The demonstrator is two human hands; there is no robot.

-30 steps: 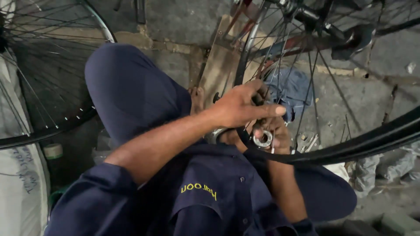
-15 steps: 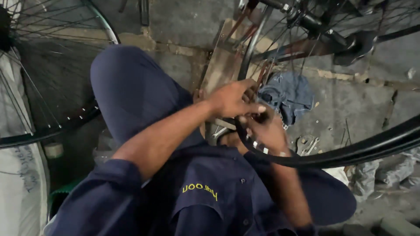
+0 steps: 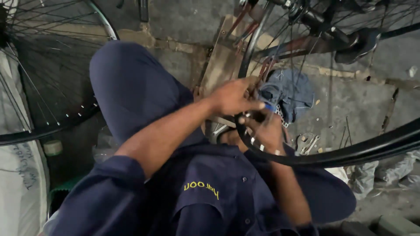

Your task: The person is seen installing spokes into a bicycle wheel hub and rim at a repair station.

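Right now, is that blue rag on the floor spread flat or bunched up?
Bunched up. The blue rag lies crumpled in folds on the concrete floor, behind the wheel rim the hands work on.

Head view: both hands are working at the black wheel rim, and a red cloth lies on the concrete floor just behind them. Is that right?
Not quite. The cloth is blue, not red, as the head view shows. The rest holds: the left hand and right hand are both at the black wheel rim, and the cloth lies on the concrete floor just behind them.
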